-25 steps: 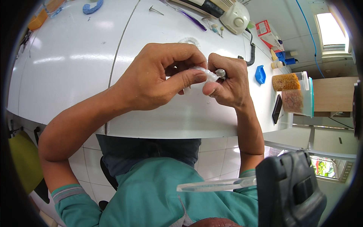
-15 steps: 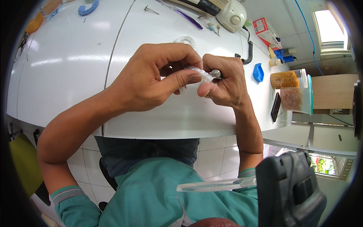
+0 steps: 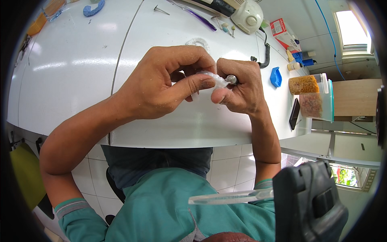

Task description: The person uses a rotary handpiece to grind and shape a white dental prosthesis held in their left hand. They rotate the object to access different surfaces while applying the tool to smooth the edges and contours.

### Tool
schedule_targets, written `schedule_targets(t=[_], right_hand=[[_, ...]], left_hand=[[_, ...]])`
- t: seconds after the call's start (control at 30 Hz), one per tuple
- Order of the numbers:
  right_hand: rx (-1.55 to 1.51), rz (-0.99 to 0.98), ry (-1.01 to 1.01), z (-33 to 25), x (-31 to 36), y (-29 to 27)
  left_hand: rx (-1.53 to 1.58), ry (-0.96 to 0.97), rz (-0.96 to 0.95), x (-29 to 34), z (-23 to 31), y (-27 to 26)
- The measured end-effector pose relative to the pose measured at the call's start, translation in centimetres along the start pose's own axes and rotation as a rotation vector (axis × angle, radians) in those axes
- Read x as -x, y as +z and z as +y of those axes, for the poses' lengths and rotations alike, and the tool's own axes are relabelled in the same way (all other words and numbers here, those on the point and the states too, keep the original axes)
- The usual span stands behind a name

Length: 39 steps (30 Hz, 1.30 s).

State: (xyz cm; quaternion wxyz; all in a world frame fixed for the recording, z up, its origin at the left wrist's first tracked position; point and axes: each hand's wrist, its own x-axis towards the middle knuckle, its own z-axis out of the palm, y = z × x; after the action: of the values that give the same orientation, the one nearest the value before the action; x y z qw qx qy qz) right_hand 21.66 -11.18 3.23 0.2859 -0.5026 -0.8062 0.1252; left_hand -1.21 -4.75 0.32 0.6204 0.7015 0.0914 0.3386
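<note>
My left hand (image 3: 161, 82) pinches a small white, toothed plastic piece (image 3: 213, 78) between thumb and fingers, above the white table (image 3: 80, 68). My right hand (image 3: 238, 86) is closed around a slim tool whose round metal end (image 3: 231, 79) touches the white piece. The rest of the tool is hidden inside the fist. Both hands meet over the table's near half, thumbs almost touching.
A clear arch-shaped piece (image 3: 197, 41) lies just beyond the hands. A cream device (image 3: 246, 16) with a coiled black cord (image 3: 264, 56), a purple tool (image 3: 197, 16), a blue tray (image 3: 275, 76), food containers (image 3: 312, 97) and a phone (image 3: 294, 113) are at the right.
Both hands have stayed joined on the white piece and shifted slightly; the left thumb has slid along the piece toward the tool tip.
</note>
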Motion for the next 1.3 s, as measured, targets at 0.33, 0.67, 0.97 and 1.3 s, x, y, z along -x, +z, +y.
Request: schedule_targets(t=[0.33, 0.67, 0.97, 1.3], right_hand=[[-0.015, 0.012, 0.001, 0.01, -0.02, 0.00], [-0.008, 0.014, 0.031, -0.26, -0.05, -0.28], [0.010, 0.034, 0.008, -0.14, -0.03, -0.28], [0.006, 0.041, 0.048, -0.20, 0.00, -0.21]], left_hand=[[0.019, -0.003, 0.007, 0.02, 0.22, 0.17], [0.026, 0.008, 0.001, -0.06, 0.04, 0.12], [0.008, 0.007, -0.015, -0.12, 0.24, 0.08], [0.034, 0.040, -0.009, -0.05, 0.18, 0.13]])
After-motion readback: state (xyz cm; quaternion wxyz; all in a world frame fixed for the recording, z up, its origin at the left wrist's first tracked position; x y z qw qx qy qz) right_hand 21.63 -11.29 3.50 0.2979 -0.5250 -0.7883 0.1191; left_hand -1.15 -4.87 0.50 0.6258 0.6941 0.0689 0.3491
